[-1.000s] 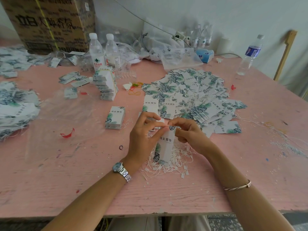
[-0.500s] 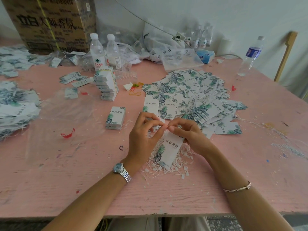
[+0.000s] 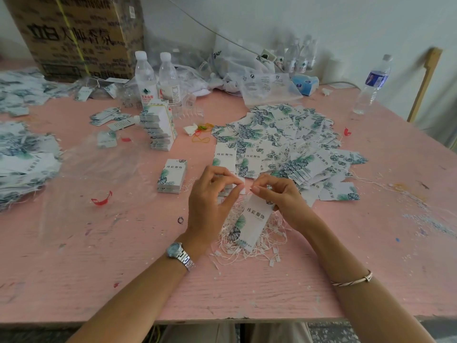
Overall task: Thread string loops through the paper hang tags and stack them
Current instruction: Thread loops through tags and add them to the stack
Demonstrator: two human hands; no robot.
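Hanging from the pinched fingertips of the right hand [image 3: 279, 194], one hang tag [image 3: 252, 224] slants with its long axis from upper right to lower left. Its printed face is up, and its top end is hidden under the fingers. The left hand [image 3: 212, 201] pinches thumb to forefinger just beside that end, on what seems a string loop [image 3: 243, 188] too fine to see clearly. Under the tag lies a tangle of white strings [image 3: 268, 246], midway along the near edge of the pink worktop [image 3: 247, 293]. A loose spread of tags [image 3: 284, 139] lies beyond the hands towards the far right. A small stack [image 3: 172, 177] lies just left of the hands and a taller stack [image 3: 159, 128] farther back, with water bottles [image 3: 146, 78] behind it. Clear plastic sheet [image 3: 86, 174] lies near the left edge.
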